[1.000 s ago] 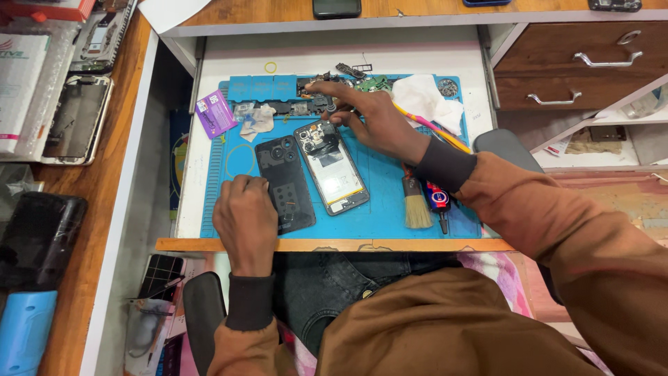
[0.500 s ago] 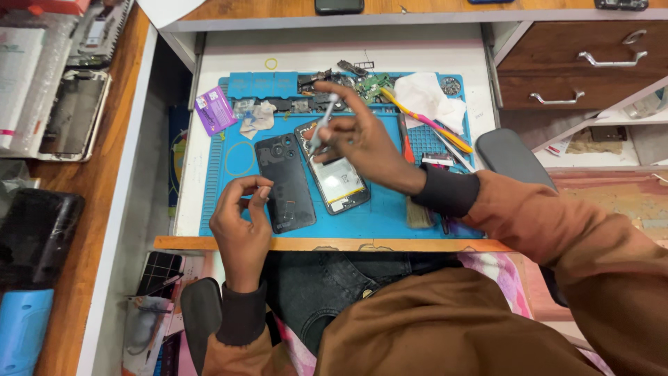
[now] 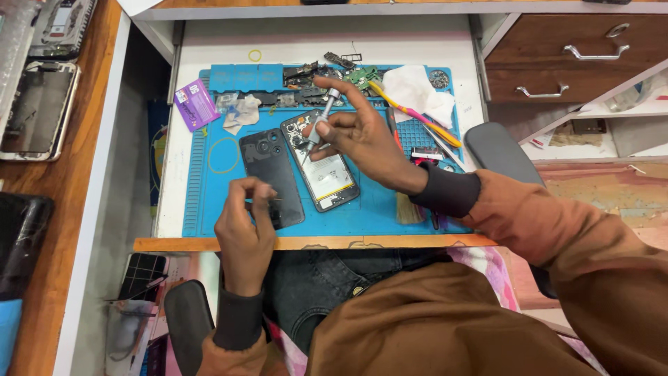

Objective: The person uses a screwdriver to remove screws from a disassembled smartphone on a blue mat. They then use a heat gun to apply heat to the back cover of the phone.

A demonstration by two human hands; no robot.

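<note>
Two hands at work on an opened phone over a blue mat.

The right hand (image 3: 365, 136) grips a small silver screwdriver (image 3: 319, 125), its tip down on the far end of the opened phone (image 3: 322, 161), which lies face-down near the middle of the blue work mat (image 3: 209, 160). The left hand (image 3: 243, 223) is pinched narrow, thumb to fingertips, on something too small to make out, just over the near end of the black back cover (image 3: 271, 177) to the phone's left. Loose parts (image 3: 306, 76) lie along the far edge, with a white tissue (image 3: 414, 90) and a purple card (image 3: 197, 103). A tip that sits badly could slip and scratch the board; a screw so tiny could drop from the pinch and roll off the surface (image 3: 313, 42).
</note>
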